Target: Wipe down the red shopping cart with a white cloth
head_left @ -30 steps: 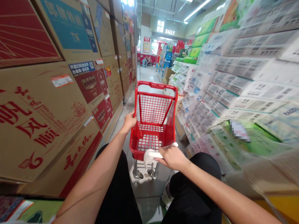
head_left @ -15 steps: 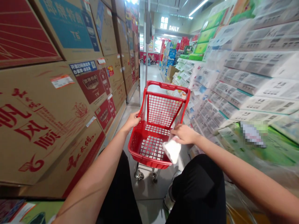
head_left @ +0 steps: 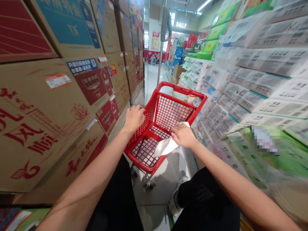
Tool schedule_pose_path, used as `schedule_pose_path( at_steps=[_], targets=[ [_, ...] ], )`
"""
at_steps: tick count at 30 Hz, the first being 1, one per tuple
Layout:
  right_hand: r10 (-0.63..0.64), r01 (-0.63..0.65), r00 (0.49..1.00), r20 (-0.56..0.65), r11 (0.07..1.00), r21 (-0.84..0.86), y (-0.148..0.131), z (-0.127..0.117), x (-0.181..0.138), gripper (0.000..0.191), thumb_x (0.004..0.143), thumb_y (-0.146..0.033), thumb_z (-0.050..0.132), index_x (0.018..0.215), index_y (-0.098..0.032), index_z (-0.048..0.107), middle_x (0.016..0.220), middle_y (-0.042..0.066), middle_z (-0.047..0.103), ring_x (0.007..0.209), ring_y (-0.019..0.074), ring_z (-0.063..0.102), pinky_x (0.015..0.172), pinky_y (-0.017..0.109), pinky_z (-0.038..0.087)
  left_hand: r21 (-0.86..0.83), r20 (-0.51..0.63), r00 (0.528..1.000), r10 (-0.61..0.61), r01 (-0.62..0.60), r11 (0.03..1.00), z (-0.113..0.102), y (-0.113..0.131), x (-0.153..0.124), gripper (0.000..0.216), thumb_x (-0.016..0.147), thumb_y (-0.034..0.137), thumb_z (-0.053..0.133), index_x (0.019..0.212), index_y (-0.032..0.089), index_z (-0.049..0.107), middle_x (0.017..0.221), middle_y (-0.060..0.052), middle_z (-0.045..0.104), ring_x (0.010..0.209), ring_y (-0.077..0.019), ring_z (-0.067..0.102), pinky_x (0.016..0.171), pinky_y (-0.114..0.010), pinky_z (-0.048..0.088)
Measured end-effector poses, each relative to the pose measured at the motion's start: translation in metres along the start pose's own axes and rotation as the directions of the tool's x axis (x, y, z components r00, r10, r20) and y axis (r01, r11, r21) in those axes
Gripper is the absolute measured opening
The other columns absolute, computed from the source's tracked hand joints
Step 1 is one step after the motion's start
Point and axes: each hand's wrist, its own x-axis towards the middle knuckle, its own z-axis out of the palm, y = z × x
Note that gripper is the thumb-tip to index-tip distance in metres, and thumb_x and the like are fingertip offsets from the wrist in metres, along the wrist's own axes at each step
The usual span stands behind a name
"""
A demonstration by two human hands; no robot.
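Turned rightward, the red shopping cart [head_left: 154, 126] is slanted between left hand [head_left: 134, 118], grip unclear, and right hand [head_left: 184, 134], clamped on white cloth [head_left: 166, 146].

The red plastic lattice-walled shopping cart [head_left: 149, 170] is open from above, leaving room to reach over its near edge to its floor. The bare left hand [head_left: 135, 118] covers part of its left edge; the right hand [head_left: 183, 135] and crumpled white cloth [head_left: 166, 147] block its right edge. Stacked brown printed cardboard cartons [head_left: 31, 128] wall the left; white plastic-wrapped packs [head_left: 231, 99] crowd the right. Pale tiled floor [head_left: 166, 179] lies bare beside the cart's near right corner.
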Motion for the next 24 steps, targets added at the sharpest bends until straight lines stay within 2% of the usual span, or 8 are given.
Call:
schedule_pose_path(
  at_steps=[3, 6, 8, 10, 13, 18, 21, 24],
  targets=[
    [0.075, -0.075, 0.997, 0.008, 0.997, -0.038, -0.004, 0.005, 0.009, 0.037, 0.098, -0.041, 0.036, 0.088, -0.017, 0.063, 0.082, 0.009, 0.068, 0.08, 0.0228, 0.056, 0.081, 0.036, 0.029, -0.028, 0.179, 0.98, -0.086, 0.092, 0.995, -0.017, 0.035, -0.038, 0.029, 0.091, 0.036, 0.046, 0.095, 0.021, 0.07, 0.103, -0.01, 0.07, 0.095, -0.0264, 0.065, 0.081, -0.039, 0.047],
    [0.142, -0.14, 0.99, 0.015, 0.988, -0.07, -0.004, 0.009, 0.019, 0.038, 0.097, -0.041, 0.037, 0.088, -0.016, 0.064, 0.084, 0.011, 0.069, 0.081, 0.0239, 0.058, 0.081, 0.037, 0.028, -0.09, 0.406, 0.912, -0.056, 0.101, 0.991, -0.024, 0.059, -0.089, 0.047, 0.093, 0.059, 0.039, 0.095, 0.022, 0.069, 0.096, -0.009, 0.072, 0.088, -0.027, 0.067, 0.075, -0.037, 0.047],
    [0.183, -0.181, 0.983, 0.022, 0.98, -0.083, -0.004, 0.011, 0.025, 0.039, 0.097, -0.04, 0.037, 0.088, -0.016, 0.065, 0.084, 0.011, 0.07, 0.082, 0.0245, 0.059, 0.082, 0.037, 0.029, -0.074, 0.481, 0.876, -0.038, 0.084, 0.994, -0.021, 0.065, -0.116, 0.056, 0.089, 0.068, 0.041, 0.099, 0.021, 0.069, 0.09, -0.011, 0.073, 0.085, -0.0293, 0.068, 0.076, -0.04, 0.047],
    [0.215, -0.213, 0.976, 0.02, 0.973, -0.09, -0.007, 0.013, 0.03, 0.04, 0.098, -0.04, 0.036, 0.089, -0.016, 0.066, 0.084, 0.012, 0.07, 0.083, 0.0247, 0.059, 0.083, 0.037, 0.029, -0.058, 0.406, 0.913, -0.026, 0.054, 0.997, -0.014, 0.064, -0.129, 0.057, 0.087, 0.066, 0.048, 0.113, 0.019, 0.065, 0.1, -0.013, 0.073, 0.094, -0.031, 0.068, 0.084, -0.043, 0.047],
    [0.257, -0.256, 0.966, -0.003, 0.962, -0.091, -0.015, 0.014, 0.034, 0.041, 0.1, -0.041, 0.034, 0.09, -0.016, 0.065, 0.086, 0.011, 0.071, 0.084, 0.025, 0.059, 0.085, 0.037, 0.028, -0.119, 0.223, 0.972, 0.069, -0.043, 0.992, -0.002, 0.057, -0.128, 0.055, 0.089, 0.047, 0.057, 0.139, 0.024, 0.049, 0.13, -0.011, 0.063, 0.11, -0.0275, 0.063, 0.089, -0.04, 0.046],
    [0.27, -0.273, 0.961, -0.058, 0.96, -0.06, -0.031, 0.013, 0.033, 0.043, 0.101, -0.048, 0.033, 0.096, -0.017, 0.063, 0.094, 0.011, 0.07, 0.091, 0.0264, 0.058, 0.088, 0.038, 0.028, -0.205, 0.183, 0.944, 0.273, -0.235, 0.95, 0.016, 0.032, -0.117, 0.033, 0.094, 0.036, 0.054, 0.126, 0.031, 0.059, 0.126, -0.002, 0.065, 0.102, -0.0207, 0.065, 0.081, -0.034, 0.047],
    [0.193, -0.196, 0.98, -0.048, 0.979, -0.057, -0.035, 0.01, 0.028, 0.048, 0.101, -0.054, 0.033, 0.099, -0.017, 0.063, 0.1, 0.012, 0.069, 0.095, 0.0269, 0.056, 0.09, 0.038, 0.028, -0.175, 0.157, 0.956, 0.247, -0.219, 0.96, 0.023, 0.014, -0.117, 0.035, 0.094, 0.038, 0.053, 0.129, 0.031, 0.058, 0.126, -0.003, 0.065, 0.099, -0.0212, 0.065, 0.08, -0.036, 0.046],
    [0.107, -0.107, 0.994, -0.001, 0.992, -0.071, -0.032, 0.005, 0.023, 0.053, 0.099, -0.06, 0.032, 0.102, -0.017, 0.063, 0.103, 0.013, 0.068, 0.097, 0.0271, 0.055, 0.089, 0.037, 0.029, -0.187, 0.104, 0.986, 0.131, -0.11, 0.976, 0.025, -0.002, -0.116, 0.05, 0.09, 0.039, 0.061, 0.137, 0.026, 0.05, 0.126, -0.007, 0.062, 0.105, -0.024, 0.063, 0.085, -0.037, 0.046]
  ],
)
